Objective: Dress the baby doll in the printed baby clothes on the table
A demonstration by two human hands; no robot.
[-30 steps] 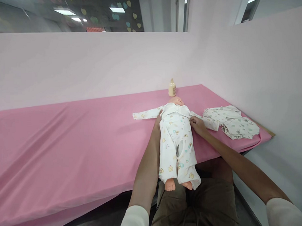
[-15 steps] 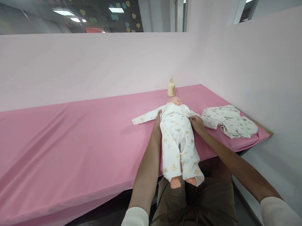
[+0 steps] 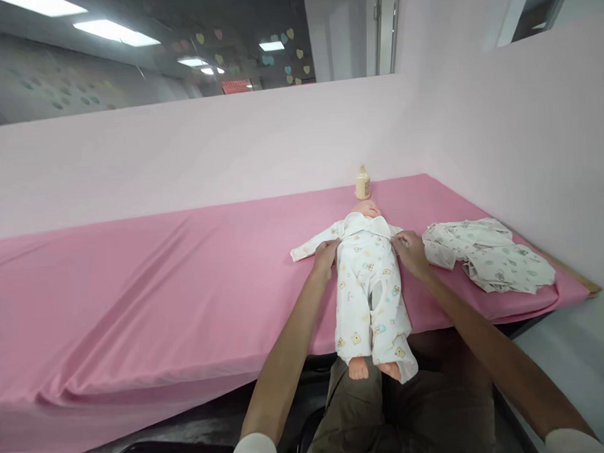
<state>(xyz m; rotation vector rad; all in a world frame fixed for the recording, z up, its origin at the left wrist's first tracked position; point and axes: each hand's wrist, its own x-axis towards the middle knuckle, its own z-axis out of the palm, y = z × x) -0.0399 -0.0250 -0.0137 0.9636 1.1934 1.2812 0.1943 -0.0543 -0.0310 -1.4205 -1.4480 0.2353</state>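
Note:
A baby doll point(image 3: 367, 208) lies on its back, head toward the wall, its bare feet reaching past the table's near edge. It wears a white printed top point(image 3: 358, 222) and white printed pants point(image 3: 368, 297) with an opening at the crotch. The pants' waistband lies high, over the lower part of the top. My left hand point(image 3: 326, 255) is closed on the waistband at the doll's left-of-view side. On the opposite side, my right hand point(image 3: 410, 252) pinches the waistband, its fingers bent. One sleeve stretches out beyond my left hand.
A pump bottle point(image 3: 363, 184) stands behind the doll's head, near the wall. White printed baby clothes point(image 3: 509, 268) lie at the right end of the table, beside my right hand. A pink sheet point(image 3: 185, 312) covers the table, which meets walls at the back and right.
The view has shifted, so everything sits lower and farther right. My left hand has come out from beside the doll's upper body to the waistband. My right hand stays at the waistband.

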